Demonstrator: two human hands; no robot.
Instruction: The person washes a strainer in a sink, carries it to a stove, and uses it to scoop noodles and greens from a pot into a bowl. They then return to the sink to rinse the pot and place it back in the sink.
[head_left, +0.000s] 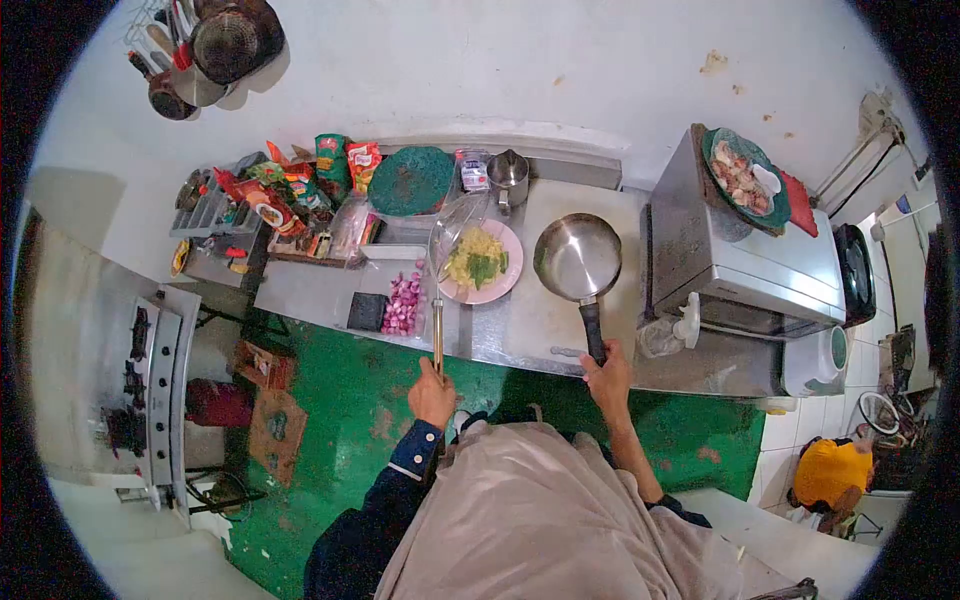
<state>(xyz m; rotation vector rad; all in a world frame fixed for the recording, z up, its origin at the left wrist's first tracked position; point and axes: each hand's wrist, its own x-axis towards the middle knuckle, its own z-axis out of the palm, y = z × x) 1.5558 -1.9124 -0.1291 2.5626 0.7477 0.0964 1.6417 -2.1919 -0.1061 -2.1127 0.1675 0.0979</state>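
Left hand [432, 392] has its grip closed round the near end of a long thin wooden stick [437, 335], looks like chopsticks or a skewer-type utensil, can't tell which. Tip points away from the body, over the counter [520, 325], ending just beside the pile of chopped shallots [403, 303] and near the pink plate [484, 264] of chopped greens and pale veg. A clear lid or bowl leans over the plate's left side.

Right hand [607, 377] is wrapped tight on the black handle of the steel frying pan [578, 258]. Pan sits flat on the counter, just right of the plate, apparently empty and clean inside.

Further right: microwave-type oven [745, 262] with a green plate of food [744, 181] on top. Stove [160, 395] is far left, well apart from the pan.

Judgement: prep looks done, this is the pick-up-tools stage, pan and stirrer both in hand, nothing cooking yet. Next move likely needs the pan lifted level by the handle and carried across to the stove, keeping the stick clear of the plate and the shallots.
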